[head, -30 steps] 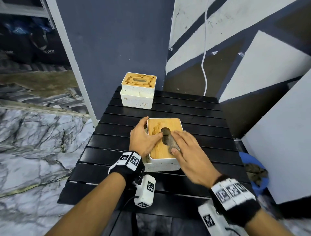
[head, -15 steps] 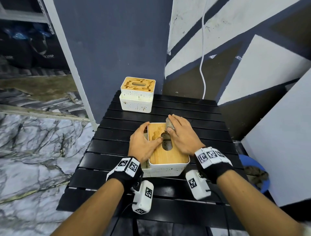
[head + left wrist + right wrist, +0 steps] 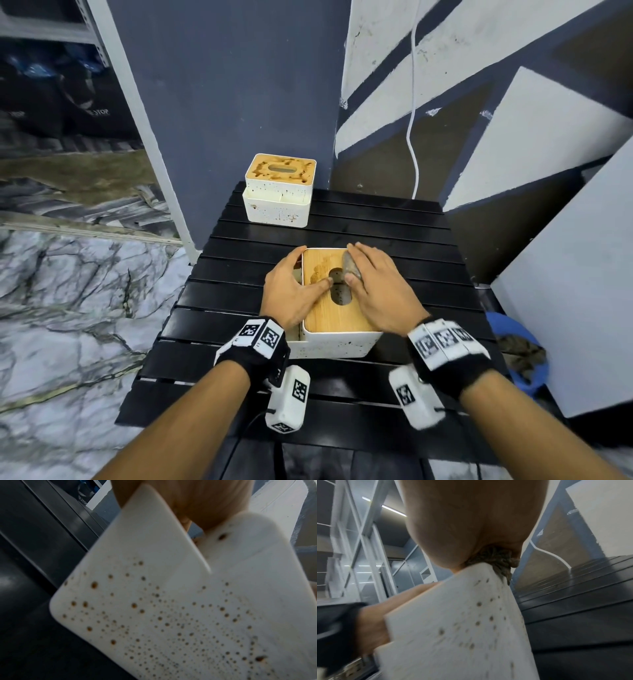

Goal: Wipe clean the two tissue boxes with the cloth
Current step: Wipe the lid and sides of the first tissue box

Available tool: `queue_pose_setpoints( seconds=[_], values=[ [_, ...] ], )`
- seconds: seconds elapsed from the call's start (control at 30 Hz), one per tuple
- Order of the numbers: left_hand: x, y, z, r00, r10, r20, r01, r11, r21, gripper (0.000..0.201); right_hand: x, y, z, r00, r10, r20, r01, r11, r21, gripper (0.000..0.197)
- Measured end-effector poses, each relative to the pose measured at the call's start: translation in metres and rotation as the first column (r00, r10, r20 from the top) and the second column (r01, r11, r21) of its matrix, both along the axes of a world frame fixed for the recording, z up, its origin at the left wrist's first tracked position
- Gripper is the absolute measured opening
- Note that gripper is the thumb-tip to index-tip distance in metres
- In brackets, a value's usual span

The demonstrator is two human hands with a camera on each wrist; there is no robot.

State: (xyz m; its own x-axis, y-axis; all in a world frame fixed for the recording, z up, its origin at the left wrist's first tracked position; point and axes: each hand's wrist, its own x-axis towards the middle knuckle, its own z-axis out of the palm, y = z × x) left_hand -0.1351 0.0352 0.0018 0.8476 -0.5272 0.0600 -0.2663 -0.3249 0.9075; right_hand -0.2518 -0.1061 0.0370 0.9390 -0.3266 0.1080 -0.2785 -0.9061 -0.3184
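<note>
The near tissue box, white with a bamboo lid and an oval slot, sits mid-table; its brown-speckled side fills the left wrist view. My left hand grips its left edge, thumb lying on the lid. My right hand presses a bunched grey-brown cloth onto the lid's far right part, beside the slot, pinched between thumb and fingers. From the right wrist, the cloth bulges under the palm over the box edge. The far tissue box, its lid stained brown, stands at the table's back left.
The black slatted table stands against a dark pillar and a painted wall with a hanging white cable. A blue basin with a dirty rag sits on the floor to the right. Marble floor lies to the left.
My right hand slid the cloth from the middle of the lid to its far right part. My left hand has kept its hold on the box's left edge.
</note>
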Motion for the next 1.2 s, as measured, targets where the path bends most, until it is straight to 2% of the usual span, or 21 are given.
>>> queue_pose_setpoints(
  seconds=[0.1,0.2,0.33,0.47,0.57,0.73,0.9,1.03,1.13,1.2],
  values=[
    [0.002,-0.001,-0.002,1.000,0.005,0.001,-0.005,1.000,-0.001,0.081,0.027,-0.014,0.004,1.000,-0.018,-0.013,0.018,1.000,0.011,0.055],
    [0.002,-0.002,-0.003,1.000,0.004,0.001,-0.004,1.000,-0.003,0.081,0.027,-0.016,0.005,1.000,-0.022,-0.014,0.023,0.998,0.050,0.054],
    [0.002,-0.004,-0.002,1.000,0.005,0.008,-0.005,1.000,0.013,0.079,-0.006,0.001,0.003,0.999,-0.030,0.021,0.028,0.994,0.103,0.055],
    [0.001,-0.004,-0.001,1.000,0.010,0.002,-0.010,0.999,0.030,0.078,-0.056,0.036,-0.002,0.998,0.003,0.064,-0.009,0.996,0.089,0.054],
    [-0.001,-0.003,0.001,1.000,-0.011,-0.002,0.011,0.999,0.036,0.079,-0.069,0.043,-0.004,0.999,0.008,0.041,-0.011,0.998,0.061,0.055],
    [-0.003,-0.001,0.008,0.999,-0.029,-0.016,0.030,0.999,0.033,0.076,-0.032,0.016,-0.002,0.999,0.025,0.042,-0.025,1.000,0.014,0.055],
    [-0.002,0.000,0.012,0.999,-0.043,-0.023,0.044,0.998,0.051,0.077,0.009,-0.012,0.011,0.999,-0.001,-0.043,0.004,0.997,0.076,0.056],
    [0.002,-0.001,0.019,0.997,-0.074,-0.030,0.076,0.993,0.085,0.081,0.012,-0.016,0.015,0.999,-0.019,-0.051,0.026,0.991,0.131,0.056],
    [0.002,0.000,0.027,0.994,-0.104,0.019,0.099,0.981,0.169,0.084,0.011,-0.009,0.012,0.996,-0.091,0.001,0.090,0.983,0.162,0.055],
    [-0.002,0.005,0.032,0.996,-0.078,0.045,0.069,0.982,0.174,0.088,0.010,-0.001,0.009,0.987,-0.155,0.028,0.149,0.975,0.162,0.053]
  ],
)
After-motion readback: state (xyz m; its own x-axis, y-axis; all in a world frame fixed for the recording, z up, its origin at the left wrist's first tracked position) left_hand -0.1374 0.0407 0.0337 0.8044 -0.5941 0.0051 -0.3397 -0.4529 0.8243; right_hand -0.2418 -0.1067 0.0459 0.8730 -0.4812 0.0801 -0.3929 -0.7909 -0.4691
